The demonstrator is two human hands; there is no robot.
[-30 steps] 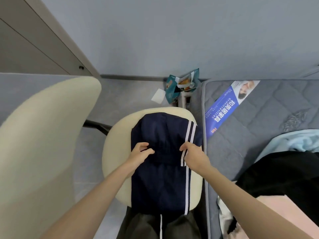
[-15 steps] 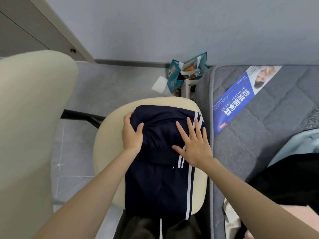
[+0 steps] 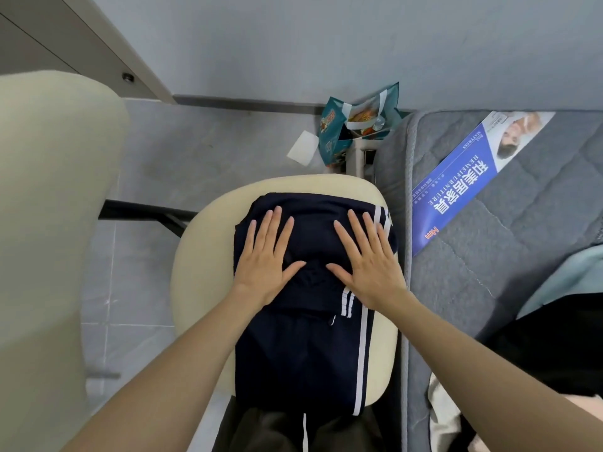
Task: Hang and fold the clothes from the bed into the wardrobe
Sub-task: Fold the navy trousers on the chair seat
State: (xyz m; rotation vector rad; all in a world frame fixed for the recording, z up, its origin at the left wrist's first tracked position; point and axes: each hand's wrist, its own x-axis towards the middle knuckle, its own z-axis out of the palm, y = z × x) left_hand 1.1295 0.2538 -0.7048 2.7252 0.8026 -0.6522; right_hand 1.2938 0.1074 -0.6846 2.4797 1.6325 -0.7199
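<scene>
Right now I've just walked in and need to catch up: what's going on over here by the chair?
A person is folding a navy garment with white side stripes on the cream chair seat. The left hand and the right hand lie flat, fingers straight, on its folded-over top part, pressing it down. More clothes, a black piece and a light blue piece, lie on the grey mattress at the right.

The left hand (image 3: 264, 262) and the right hand (image 3: 368, 265) hid part of the folded navy trousers (image 3: 293, 353), the right edge cut off the black garment (image 3: 554, 347) and the pale blue cloth (image 3: 567, 272), and the small print on the blue label (image 3: 456, 184) was unreadable.
</scene>
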